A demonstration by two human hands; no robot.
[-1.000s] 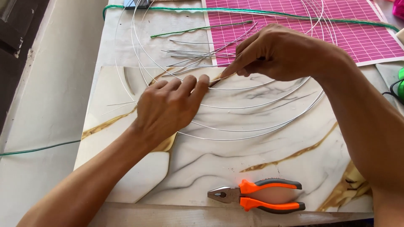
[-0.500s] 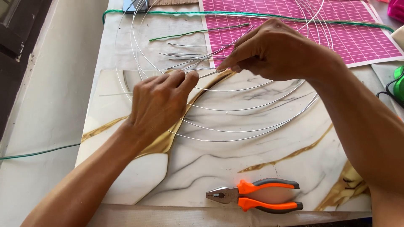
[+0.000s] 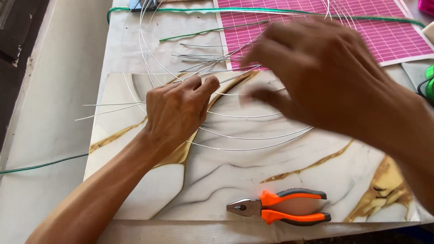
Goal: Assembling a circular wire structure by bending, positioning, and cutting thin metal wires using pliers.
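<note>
Our left hand (image 3: pixel 178 110) lies palm down on the white, gold-veined marble-patterned counter (image 3: pixel 253 176), fingers bent and pressing on a bundle of thin, curved silver wires (image 3: pixel 253 147) whose arcs sweep out from under it toward our right. Our right hand (image 3: pixel 321 74) hovers above those same wires, blurred, its fingers spread loosely open with nothing visibly gripped; we cannot tell whether a fingertip touches a strand. Just beyond the left hand's fingertips, several short straight lengths of silver wire (image 3: pixel 203 58) lie fanned together, crossing onto the edge of a pink gridded cutting mat (image 3: pixel 384 31) that sits beyond the right hand. Farther past both hands, a green-wrapped wire (image 3: pixel 208 31) lies loose, and a long green cord (image 3: pixel 181 9) runs along the far side of the mat. Nearer to us than either hand, well apart from them, a pair of steel pliers with orange and grey handles (image 3: pixel 280 208) rests flat on the counter, jaws closed and pointing toward our left.
</note>
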